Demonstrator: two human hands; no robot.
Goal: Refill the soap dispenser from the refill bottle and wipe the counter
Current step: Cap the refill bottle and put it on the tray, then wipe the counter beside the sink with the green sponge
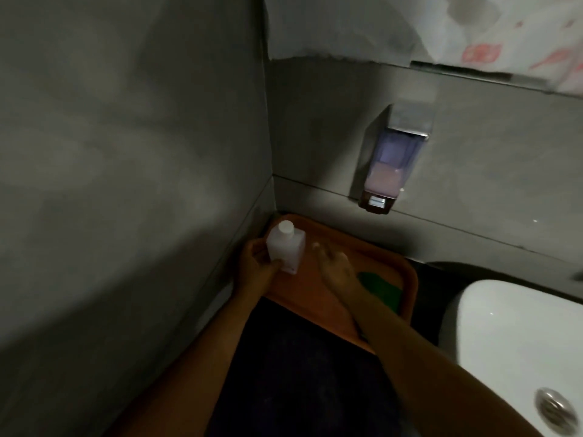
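A white square refill bottle with a white cap stands upright on an orange tray in the corner. My left hand is wrapped around its lower left side. My right hand hovers over the tray just right of the bottle, fingers spread, holding nothing. A green cloth lies on the tray's right part, partly behind my right wrist. The soap dispenser is fixed to the back wall above the tray, clear-bodied with pinkish soap in its lower half and a metal top.
A white sink basin with a metal drain sits at the lower right. Grey walls meet in the corner behind the tray. The dark counter runs toward me. A mirror edge runs above the dispenser.
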